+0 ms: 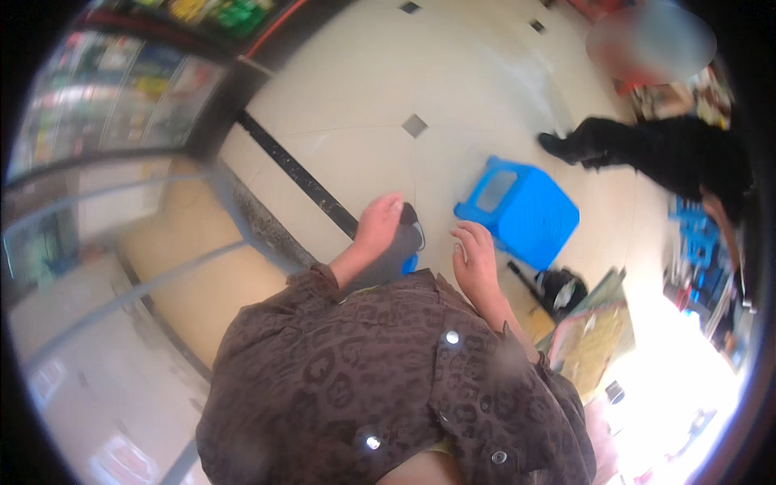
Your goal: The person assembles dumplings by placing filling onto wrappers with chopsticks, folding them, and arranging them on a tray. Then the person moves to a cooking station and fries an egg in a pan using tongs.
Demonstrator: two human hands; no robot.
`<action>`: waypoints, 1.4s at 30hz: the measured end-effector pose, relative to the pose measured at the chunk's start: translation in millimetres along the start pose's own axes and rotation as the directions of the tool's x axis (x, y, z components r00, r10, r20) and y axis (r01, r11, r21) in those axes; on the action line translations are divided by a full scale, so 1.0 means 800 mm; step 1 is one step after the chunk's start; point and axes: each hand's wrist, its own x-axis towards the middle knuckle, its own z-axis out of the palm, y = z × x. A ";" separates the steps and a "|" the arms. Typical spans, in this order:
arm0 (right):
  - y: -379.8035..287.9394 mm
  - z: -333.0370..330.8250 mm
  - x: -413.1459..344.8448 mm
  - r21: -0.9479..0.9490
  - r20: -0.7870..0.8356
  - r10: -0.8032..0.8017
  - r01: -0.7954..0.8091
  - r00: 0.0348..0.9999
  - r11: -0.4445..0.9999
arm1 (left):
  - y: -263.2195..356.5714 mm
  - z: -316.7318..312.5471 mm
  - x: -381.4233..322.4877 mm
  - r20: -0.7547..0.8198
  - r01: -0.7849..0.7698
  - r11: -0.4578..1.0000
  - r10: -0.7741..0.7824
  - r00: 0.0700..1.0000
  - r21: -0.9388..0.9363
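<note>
Both of my hands hang in front of my brown patterned jacket [339, 364]. My left hand [379, 223] is above my dark trouser leg and shoe [412, 223], holding nothing that I can see; its fingers are bunched and blurred. My right hand [475, 253] has bent, parted fingers and is empty. Just beyond it, a blue plastic stool [536, 209] lies tipped on the tiled floor, apart from the fingers as far as I can tell.
A glass display case [109, 115] and a metal-framed glass panel [182, 273] stand at the left. Right of the stool lie a black bag [561, 291] and a worn sack-like item [588, 339]. Another person in black trousers [661, 145] is at the right, near blue stools [694, 233].
</note>
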 end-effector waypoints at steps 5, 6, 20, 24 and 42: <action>-0.036 0.024 0.171 0.103 0.210 -0.201 0.183 0.957 0.978 | 0.007 -0.113 0.035 -0.482 0.245 0.948 -0.315 0.818 -0.204; -0.042 0.028 0.196 0.116 0.253 -0.232 0.208 0.939 0.971 | 0.009 -0.129 0.033 -0.516 0.252 0.940 -0.338 0.787 -0.231; -0.053 0.060 0.579 0.196 0.571 -0.391 0.343 0.722 0.919 | 0.064 -0.221 0.175 -0.296 -0.419 -0.023 -0.673 0.678 -0.907; -0.092 0.064 0.689 0.148 0.517 -0.297 0.258 0.803 0.955 | 0.100 -0.257 0.235 -0.357 -0.508 0.043 -0.761 0.541 -0.860; -0.179 0.133 1.070 0.123 0.430 -0.258 0.227 0.865 0.966 | 0.185 -0.545 0.638 -0.475 -0.513 0.096 -0.550 0.686 -0.853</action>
